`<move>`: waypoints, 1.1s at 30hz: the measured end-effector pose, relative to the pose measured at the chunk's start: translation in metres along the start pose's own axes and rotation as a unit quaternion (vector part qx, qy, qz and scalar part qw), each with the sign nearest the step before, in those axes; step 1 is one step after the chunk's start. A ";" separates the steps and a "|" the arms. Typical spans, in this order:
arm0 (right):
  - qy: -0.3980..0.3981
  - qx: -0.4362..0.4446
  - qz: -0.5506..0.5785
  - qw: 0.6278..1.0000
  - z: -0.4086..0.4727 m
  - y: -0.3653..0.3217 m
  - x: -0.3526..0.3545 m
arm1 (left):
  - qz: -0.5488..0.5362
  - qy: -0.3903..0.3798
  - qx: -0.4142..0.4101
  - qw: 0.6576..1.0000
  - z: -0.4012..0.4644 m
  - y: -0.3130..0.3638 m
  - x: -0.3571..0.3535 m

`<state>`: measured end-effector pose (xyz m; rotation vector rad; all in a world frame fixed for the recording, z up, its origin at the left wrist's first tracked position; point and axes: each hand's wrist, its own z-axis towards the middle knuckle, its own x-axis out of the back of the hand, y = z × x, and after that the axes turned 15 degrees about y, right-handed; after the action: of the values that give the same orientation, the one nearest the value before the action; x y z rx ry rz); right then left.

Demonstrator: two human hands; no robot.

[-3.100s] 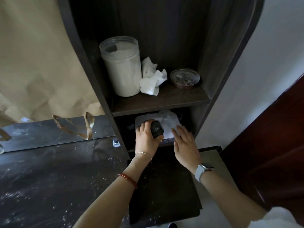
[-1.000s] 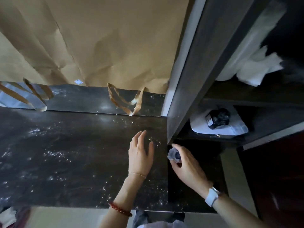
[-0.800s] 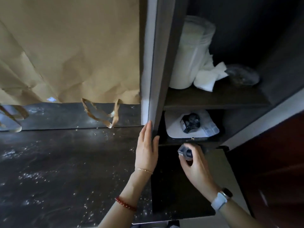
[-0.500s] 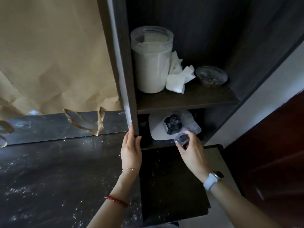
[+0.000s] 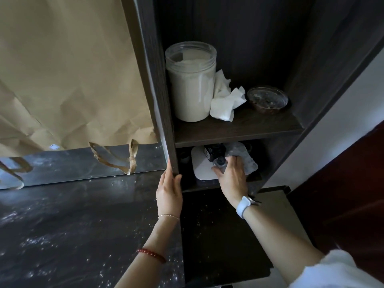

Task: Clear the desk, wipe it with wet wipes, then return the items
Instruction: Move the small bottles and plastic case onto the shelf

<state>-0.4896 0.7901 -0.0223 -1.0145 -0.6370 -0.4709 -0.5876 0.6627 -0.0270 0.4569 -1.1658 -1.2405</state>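
Observation:
The dark, speckled desk [image 5: 72, 225] fills the lower left. My left hand [image 5: 169, 192] rests with straight fingers against the front edge of the shelf unit's side panel [image 5: 158, 100]. My right hand [image 5: 230, 175] reaches into the lower shelf compartment and grips a small clear bottle [image 5: 220, 163] with a dark cap. The bottle is over a white flat box [image 5: 200, 165]. Behind it on the box stands a small black bottle [image 5: 214, 151], with a clear plastic packet [image 5: 247, 161] beside it.
On the upper shelf [image 5: 234, 127] stand a large clear jar [image 5: 191, 82] of pale powder, crumpled white tissue [image 5: 225, 102] and a glass bowl [image 5: 267, 99]. Brown paper [image 5: 62, 69] covers the wall, with torn tape [image 5: 116, 157] below it. A dark door [image 5: 342, 194] is at right.
My right hand has carried the small clear bottle from the desk's edge up into the lower shelf compartment. My left hand has moved from the desk top to the shelf panel's edge.

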 end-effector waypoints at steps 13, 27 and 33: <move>-0.001 0.055 -0.083 0.995 -0.124 0.035 0.026 | 0.183 -0.165 -0.100 0.964 -0.045 -0.057 0.045; -0.045 -0.326 -0.174 0.928 -0.326 0.090 0.103 | 0.168 -0.469 -0.242 0.833 -0.166 -0.065 0.052; 0.037 -0.463 -0.165 0.870 -0.407 0.116 0.178 | 0.168 -0.584 -0.341 0.717 -0.261 -0.018 0.044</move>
<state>-0.1782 0.4698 -0.1263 -1.7908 -0.5056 -1.1804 -0.3750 0.5394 -0.1272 -1.2549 -1.5415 -1.5091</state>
